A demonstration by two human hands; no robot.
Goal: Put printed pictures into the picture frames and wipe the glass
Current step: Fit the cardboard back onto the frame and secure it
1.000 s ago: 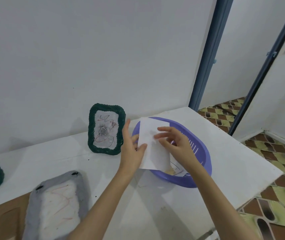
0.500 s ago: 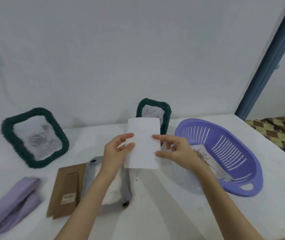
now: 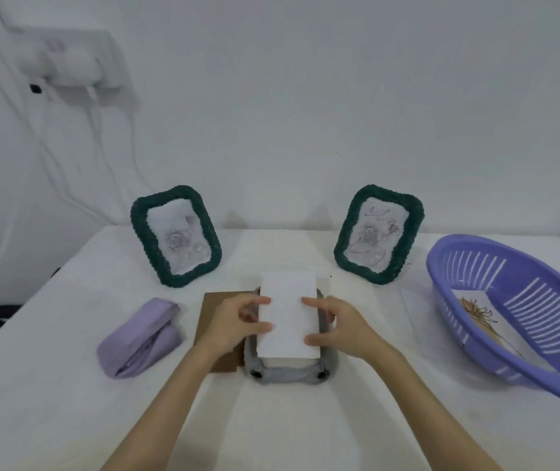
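I am in a plain room of a home, at a table (image 3: 305, 419) under a white cloth pushed against a bare white wall (image 3: 305, 96). A wall socket (image 3: 78, 59) with plugs and hanging white cables sits up on the left. Two green woven picture frames (image 3: 175, 236) stand at the back, a folded lilac cloth (image 3: 140, 338) lies on the left, and a purple plastic basket (image 3: 509, 300) with a drawing inside sits on the right.

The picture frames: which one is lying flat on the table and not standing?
The grey frame under the white sheet; both green frames stand upright.
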